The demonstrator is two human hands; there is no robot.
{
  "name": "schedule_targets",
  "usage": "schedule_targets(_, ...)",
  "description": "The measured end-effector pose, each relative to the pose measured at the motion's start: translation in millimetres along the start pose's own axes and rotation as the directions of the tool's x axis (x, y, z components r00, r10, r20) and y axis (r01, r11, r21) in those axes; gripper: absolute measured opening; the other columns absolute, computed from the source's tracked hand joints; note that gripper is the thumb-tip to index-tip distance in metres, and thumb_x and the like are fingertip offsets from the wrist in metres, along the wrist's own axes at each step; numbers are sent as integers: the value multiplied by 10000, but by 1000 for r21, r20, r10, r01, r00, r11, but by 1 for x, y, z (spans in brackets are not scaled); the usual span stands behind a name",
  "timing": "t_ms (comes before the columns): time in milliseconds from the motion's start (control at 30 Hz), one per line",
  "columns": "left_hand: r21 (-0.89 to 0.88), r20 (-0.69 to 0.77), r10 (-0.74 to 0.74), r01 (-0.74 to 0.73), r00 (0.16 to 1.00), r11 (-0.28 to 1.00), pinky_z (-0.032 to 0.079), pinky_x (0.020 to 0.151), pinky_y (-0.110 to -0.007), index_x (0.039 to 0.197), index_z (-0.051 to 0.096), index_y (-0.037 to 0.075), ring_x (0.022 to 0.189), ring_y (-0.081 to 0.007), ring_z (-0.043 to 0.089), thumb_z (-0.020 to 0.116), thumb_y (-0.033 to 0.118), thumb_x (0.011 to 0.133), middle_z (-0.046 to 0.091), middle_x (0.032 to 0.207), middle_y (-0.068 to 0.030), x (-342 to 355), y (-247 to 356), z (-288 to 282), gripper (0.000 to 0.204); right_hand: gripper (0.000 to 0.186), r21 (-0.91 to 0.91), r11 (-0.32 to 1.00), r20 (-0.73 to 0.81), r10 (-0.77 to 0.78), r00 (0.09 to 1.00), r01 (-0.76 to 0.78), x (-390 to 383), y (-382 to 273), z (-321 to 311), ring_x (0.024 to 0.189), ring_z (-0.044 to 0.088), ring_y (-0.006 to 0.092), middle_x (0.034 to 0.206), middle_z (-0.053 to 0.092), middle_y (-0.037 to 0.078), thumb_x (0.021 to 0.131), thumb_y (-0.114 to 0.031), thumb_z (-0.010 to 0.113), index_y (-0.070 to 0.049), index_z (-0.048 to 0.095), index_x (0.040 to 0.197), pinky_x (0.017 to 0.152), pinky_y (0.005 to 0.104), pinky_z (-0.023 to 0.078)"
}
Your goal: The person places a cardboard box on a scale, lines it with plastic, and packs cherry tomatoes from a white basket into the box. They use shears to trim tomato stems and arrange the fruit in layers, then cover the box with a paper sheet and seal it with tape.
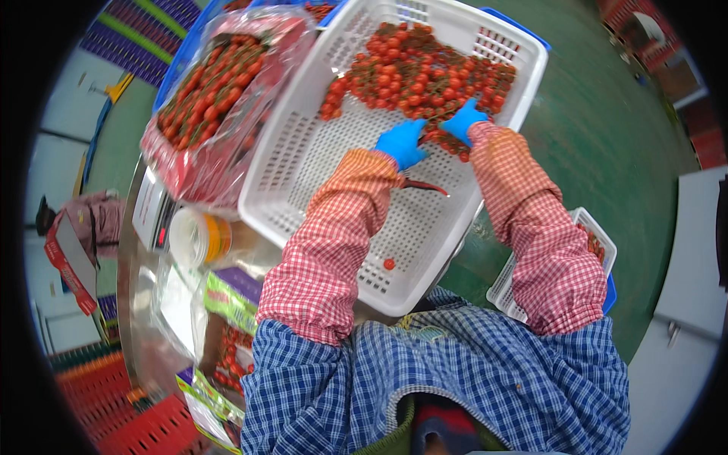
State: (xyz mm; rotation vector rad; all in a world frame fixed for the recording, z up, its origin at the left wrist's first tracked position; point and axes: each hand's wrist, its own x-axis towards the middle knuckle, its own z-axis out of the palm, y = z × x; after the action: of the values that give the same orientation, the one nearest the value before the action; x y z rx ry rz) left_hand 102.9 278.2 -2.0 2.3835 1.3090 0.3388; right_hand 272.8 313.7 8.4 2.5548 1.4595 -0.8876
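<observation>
Both my hands wear blue gloves and reach into a large white perforated crate (262, 171). Vine cherry tomatoes (413, 76) on brown-green stems fill its far part. My left hand (402, 144) is closed at the near edge of the heap; what its fingers hold is hidden. Beside it, my right hand (462, 121) is closed on a truss of cherry tomatoes (447, 142), its fingertips among the stems. A slim red-and-black tool handle (428, 186) shows below my left wrist; its other end is covered. One loose tomato (389, 264) lies on the crate floor.
Left of the crate sits a plastic-lined box of tomatoes (216, 91). A scale (152, 216), a white-and-orange tub (199, 236) and printed packs (231, 296) stand on the metal table (136, 326). A smaller white basket (599, 235) is low on the right. Another person (98, 220) is at far left.
</observation>
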Motion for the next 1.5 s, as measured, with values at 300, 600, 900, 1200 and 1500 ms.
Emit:
schedule_targets(300, -156, 840, 70, 116, 538, 981, 485, 733, -382, 1186, 458, 72, 893, -267, 596, 567, 136, 730, 616, 964, -135, -90, -29, 8, 474, 912, -6, 994, 66, 109, 992, -109, -9, -32, -1, 1185, 391, 366, 1354, 285, 201, 726, -403, 632, -104, 81, 1389, 950, 466, 365)
schedule_targets(600, -976, 170, -735, 214, 656, -35, 498, 727, -419, 1293, 244, 47, 943, -285, 537, 711, 247, 720, 459, 1182, -185, 50, -2, 50, 766, 684, 18, 999, -65, 49, 997, -47, -39, -36, 9, 1128, 475, 325, 1284, 434, 116, 746, -328, 656, -143, 346, 1326, 953, 491, 366)
schedule_targets(900, -942, -15, -840, -290, 542, -170, 488, 775, -300, 1135, 503, -43, 898, -185, 566, 680, 62, 735, 584, 1038, -122, 32, -14, 82, 450, 629, 975, 193, -190, 464, 865, 111, -45, -44, 56, 971, 559, 305, 1081, 560, 187, 656, -200, 678, 32, 440, 1190, 793, 408, 471)
schedule_targets(1200, -866, -471, -572, -474, 672, 156, 491, 814, -345, 1234, 444, 8, 958, -204, 577, 579, 66, 822, 567, 1099, -119, -95, 13, -71, 437, 360, 803, -460, -26, -662, 749, -378, -87, -15, 20, 957, 534, 300, 1099, 538, 132, 827, -254, 498, -55, 482, 1127, 872, 474, 432)
schedule_targets(1500, -503, -114, -923, -822, 369, -266, 501, 693, -379, 940, 501, 98, 781, -210, 550, 556, 478, 826, 494, 807, -34, -271, 95, -26, 401, 381, 999, 13, -1, -927, 374, 35, -319, -27, 81, 896, 553, 146, 1141, 538, 31, 858, -219, 499, -77, 487, 1211, 721, 287, 474)
